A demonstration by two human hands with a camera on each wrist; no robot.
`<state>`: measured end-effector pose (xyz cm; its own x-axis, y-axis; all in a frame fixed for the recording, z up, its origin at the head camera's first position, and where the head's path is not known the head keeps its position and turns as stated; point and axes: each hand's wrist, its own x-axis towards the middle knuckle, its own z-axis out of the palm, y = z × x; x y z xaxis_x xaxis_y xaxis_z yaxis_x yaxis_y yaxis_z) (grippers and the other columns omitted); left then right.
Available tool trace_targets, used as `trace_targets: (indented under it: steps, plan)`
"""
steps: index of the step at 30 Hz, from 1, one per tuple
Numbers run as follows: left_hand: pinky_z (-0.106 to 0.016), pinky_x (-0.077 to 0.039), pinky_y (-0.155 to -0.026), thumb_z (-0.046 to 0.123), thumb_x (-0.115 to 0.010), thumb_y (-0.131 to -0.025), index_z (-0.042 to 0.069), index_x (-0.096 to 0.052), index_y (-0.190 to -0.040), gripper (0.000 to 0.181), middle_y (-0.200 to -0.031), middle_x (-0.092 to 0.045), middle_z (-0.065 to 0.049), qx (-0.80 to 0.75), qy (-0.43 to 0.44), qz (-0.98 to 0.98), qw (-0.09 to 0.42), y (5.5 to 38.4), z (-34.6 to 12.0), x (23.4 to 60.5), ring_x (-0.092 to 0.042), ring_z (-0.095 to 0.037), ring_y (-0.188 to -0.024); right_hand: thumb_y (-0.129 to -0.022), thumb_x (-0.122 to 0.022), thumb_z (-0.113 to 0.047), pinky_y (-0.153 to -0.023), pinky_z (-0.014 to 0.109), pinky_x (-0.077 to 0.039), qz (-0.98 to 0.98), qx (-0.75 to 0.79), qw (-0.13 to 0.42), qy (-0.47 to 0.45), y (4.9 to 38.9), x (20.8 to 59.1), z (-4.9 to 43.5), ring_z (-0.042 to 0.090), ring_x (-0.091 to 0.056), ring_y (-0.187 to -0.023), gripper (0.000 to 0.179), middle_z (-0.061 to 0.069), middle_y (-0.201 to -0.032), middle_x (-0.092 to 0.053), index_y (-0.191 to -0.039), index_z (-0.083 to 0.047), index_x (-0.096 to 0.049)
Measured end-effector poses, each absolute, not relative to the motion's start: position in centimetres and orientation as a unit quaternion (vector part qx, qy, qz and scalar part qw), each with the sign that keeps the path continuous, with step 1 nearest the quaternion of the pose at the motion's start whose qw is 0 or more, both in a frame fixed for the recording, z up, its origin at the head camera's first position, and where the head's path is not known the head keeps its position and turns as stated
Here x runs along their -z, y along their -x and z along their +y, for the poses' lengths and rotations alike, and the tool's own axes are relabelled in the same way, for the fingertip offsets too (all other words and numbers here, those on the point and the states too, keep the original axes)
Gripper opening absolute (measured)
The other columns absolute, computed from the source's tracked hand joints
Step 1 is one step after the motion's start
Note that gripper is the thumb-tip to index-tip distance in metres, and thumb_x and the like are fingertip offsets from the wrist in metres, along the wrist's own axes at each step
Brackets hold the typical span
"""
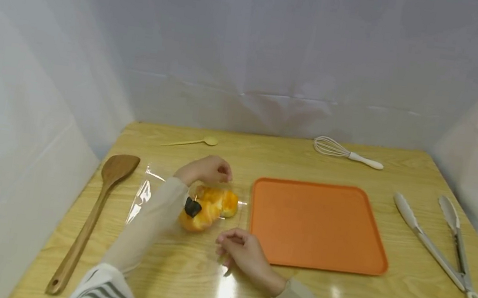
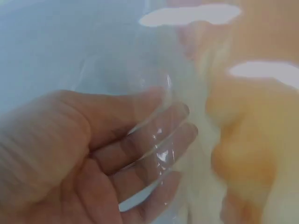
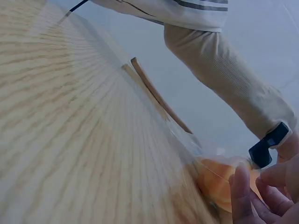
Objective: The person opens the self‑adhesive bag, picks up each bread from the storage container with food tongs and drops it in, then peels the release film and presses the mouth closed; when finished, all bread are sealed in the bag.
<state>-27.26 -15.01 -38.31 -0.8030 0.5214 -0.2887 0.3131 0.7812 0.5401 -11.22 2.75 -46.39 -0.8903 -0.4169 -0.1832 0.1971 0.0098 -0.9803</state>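
Note:
A clear plastic bag (image 1: 139,201) lies on the left-centre of the table, with orange-and-yellow bread (image 1: 200,218) showing inside it. My left hand (image 1: 206,169) is at the bag's far side, thumb and curled fingers pinching its film. In the left wrist view, the glossy film crosses the fingers (image 2: 154,140), and blurred bread (image 2: 247,154) shows to the right. On the near side, my right hand (image 1: 247,258) pinches the bag's edge with thumb and forefinger. The right wrist view has this hand (image 3: 268,196) right beside the bread (image 3: 217,182); part of the grip is hidden.
An orange tray (image 1: 319,225) sits right of the bag. A wooden turner (image 1: 96,216) lies at left, a yellow spoon (image 1: 194,141) and a whisk (image 1: 347,153) at the back, and tongs (image 1: 438,251) at far right. White sheeting (image 1: 252,45) surrounds the table.

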Motion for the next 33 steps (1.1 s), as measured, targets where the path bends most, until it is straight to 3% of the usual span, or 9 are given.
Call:
trace_targets:
  steps: [5,10,14,16,21,23,27,33]
  plan:
    - [-0.048,-0.052,-0.096,0.014,-0.049,-0.102,-0.005,-0.061,-0.113,0.025,-0.111,-0.069,-0.02,-0.336,-0.232,0.895,0.18,27.2,-17.3,37.2,-0.066,-0.035,-0.103,-0.098,-0.059,-0.023,-0.053,0.025,-0.053,0.729,0.653,0.177,0.103,12.2,45.5,3.8,0.015,-0.062,-0.064,0.025,0.02,-0.098,-0.07,-0.107,0.001,-0.063]
    - [-0.054,-0.049,-0.099,0.021,-0.047,-0.104,-0.004,-0.059,-0.116,0.029,-0.115,-0.066,-0.025,-0.423,-0.201,0.874,0.128,26.3,-19.8,35.7,-0.063,-0.037,-0.107,-0.096,-0.063,-0.017,-0.068,0.024,-0.057,0.807,0.568,0.018,0.16,13.6,44.6,5.0,0.022,-0.066,-0.083,0.014,0.01,-0.093,-0.07,-0.098,-0.004,-0.066]
    - [-0.047,-0.05,-0.101,0.022,-0.048,-0.104,-0.005,-0.057,-0.114,0.03,-0.116,-0.067,-0.023,-0.493,-0.169,0.85,0.075,25.0,-21.2,35.1,-0.066,-0.017,-0.101,-0.094,-0.065,-0.01,-0.067,0.025,-0.057,0.819,0.528,-0.095,0.205,14.7,43.6,6.0,0.024,-0.066,-0.086,0.007,0.009,-0.093,-0.068,-0.096,-0.004,-0.065]
    - [-0.04,-0.051,-0.101,0.022,-0.047,-0.104,-0.004,-0.056,-0.114,0.029,-0.114,-0.069,-0.015,-0.53,-0.159,0.831,0.052,24.3,-21.6,35.2,-0.065,-0.007,-0.099,-0.093,-0.065,-0.008,-0.067,0.027,-0.057,0.817,0.517,-0.131,0.218,15.2,43.0,6.5,0.024,-0.065,-0.086,0.006,0.009,-0.093,-0.067,-0.096,-0.003,-0.064]
    - [-0.02,-0.052,-0.094,0.021,-0.046,-0.105,0.005,-0.056,-0.107,0.019,-0.102,-0.071,0.012,-0.619,-0.15,0.771,-0.009,22.2,-21.6,35.9,-0.065,0.0,-0.097,-0.092,-0.065,-0.004,-0.072,0.031,-0.058,0.803,0.521,-0.173,0.232,16.4,41.2,7.2,0.027,-0.065,-0.089,0.006,0.015,-0.099,-0.068,-0.097,-0.001,-0.064]
    - [-0.018,-0.052,-0.093,0.02,-0.045,-0.105,0.011,-0.056,-0.103,0.013,-0.099,-0.071,0.015,-0.661,-0.148,0.735,-0.037,21.4,-21.1,36.1,-0.066,-0.001,-0.096,-0.09,-0.066,-0.003,-0.073,0.032,-0.058,0.796,0.527,-0.185,0.234,16.9,40.4,7.4,0.028,-0.066,-0.09,0.006,0.016,-0.102,-0.069,-0.096,-0.001,-0.066]
    - [-0.019,-0.051,-0.093,0.021,-0.048,-0.104,0.018,-0.055,-0.099,0.009,-0.097,-0.072,0.013,-0.74,-0.161,0.645,-0.101,20.4,-20.0,36.0,-0.067,-0.004,-0.095,-0.087,-0.07,-0.004,-0.075,0.032,-0.057,0.782,0.534,-0.203,0.25,18.1,38.2,7.6,0.028,-0.066,-0.091,0.007,0.017,-0.1,-0.071,-0.094,0.0,-0.069]
    - [-0.025,-0.05,-0.099,0.027,-0.06,-0.097,0.014,-0.057,-0.098,0.013,-0.098,-0.074,0.004,-0.797,-0.219,0.521,-0.215,20.4,-18.6,35.9,-0.069,-0.01,-0.097,-0.085,-0.072,-0.002,-0.08,0.033,-0.054,0.766,0.516,-0.252,0.29,19.6,35.3,7.9,0.03,-0.063,-0.103,0.009,0.019,-0.106,-0.07,-0.094,0.0,-0.071]
